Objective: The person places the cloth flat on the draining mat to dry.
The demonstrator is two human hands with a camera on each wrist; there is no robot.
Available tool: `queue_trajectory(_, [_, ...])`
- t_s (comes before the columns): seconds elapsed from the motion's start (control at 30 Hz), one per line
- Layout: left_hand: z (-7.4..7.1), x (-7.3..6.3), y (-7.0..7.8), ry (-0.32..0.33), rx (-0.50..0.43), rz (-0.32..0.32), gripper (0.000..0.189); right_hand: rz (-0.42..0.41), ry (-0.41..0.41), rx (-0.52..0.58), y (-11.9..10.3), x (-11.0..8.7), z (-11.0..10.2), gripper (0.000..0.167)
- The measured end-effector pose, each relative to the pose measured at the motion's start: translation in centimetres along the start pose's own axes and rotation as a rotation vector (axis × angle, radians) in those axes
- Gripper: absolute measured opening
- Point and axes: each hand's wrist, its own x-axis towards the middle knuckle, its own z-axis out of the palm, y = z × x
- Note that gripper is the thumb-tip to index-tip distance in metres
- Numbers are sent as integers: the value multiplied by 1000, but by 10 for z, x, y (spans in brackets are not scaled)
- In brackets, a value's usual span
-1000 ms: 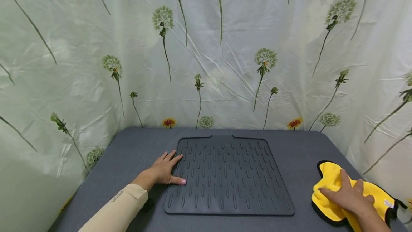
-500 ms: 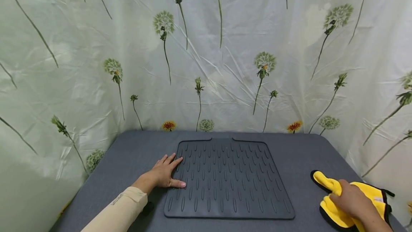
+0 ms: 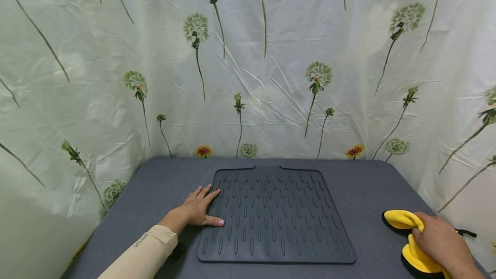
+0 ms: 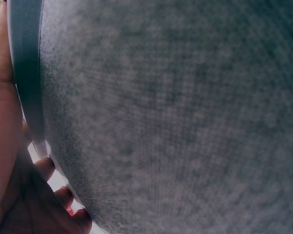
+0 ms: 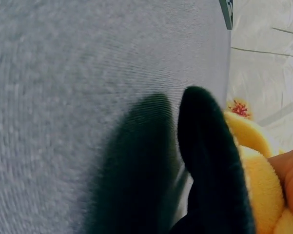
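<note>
A dark grey ribbed mat lies flat on the grey table. Spread fingers of my left hand rest on the mat's left edge; in the left wrist view that hand shows beside the mat's rim. At the far right, my right hand grips a yellow cloth with black edging, bunched under the curled fingers. In the right wrist view the cloth has its dark edge just off the table surface, casting a shadow. Part of the cloth is hidden behind the hand.
The grey-covered table extends on both sides of the mat. A pale curtain printed with dandelions hangs behind and around it. A small dark object sits under the left forearm.
My right hand has closed from spread fingers into a grip on the yellow cloth, bunching it and shifting slightly right. The left hand stays at the mat's left edge.
</note>
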Motion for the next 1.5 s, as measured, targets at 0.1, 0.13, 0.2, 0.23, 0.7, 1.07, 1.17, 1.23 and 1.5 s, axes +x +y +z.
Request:
queue_trajectory(0.1, [-1, -1, 1, -1, -7, -3, 107, 37, 38, 7, -5, -1, -5, 47])
queue_trajectory(0.13, [-2, -1, 1, -2, -8, -4, 107, 51, 51, 15, -7, -2, -6, 47])
queue_trajectory(0.2, [-3, -2, 2, -2, -9, -4, 107, 60, 77, 26, -9, -5, -9, 47])
queue_trajectory(0.23, [-3, -2, 2, -2, -10, -4, 107, 59, 90, 27, -10, -5, -11, 47])
queue_trajectory(0.7, [-1, -1, 0, -8, -5, 0, 106, -24, 252, 45, -33, -17, -35, 47])
queue_trajectory(1.07, [-1, -1, 1, -4, 2, -15, 107, -197, 391, 91, -60, -30, -49, 42])
queue_trajectory(1.17, [-1, -1, 1, -7, 7, -22, 107, -248, 413, 103, -69, -32, -51, 41])
queue_trajectory(1.23, [-1, -2, 1, -12, 6, -25, 107, -274, 415, 103, -75, -33, -51, 42])
queue_trajectory(1.5, [-2, 0, 2, -29, 8, -40, 108, -340, 388, 118, -106, -38, -47, 48])
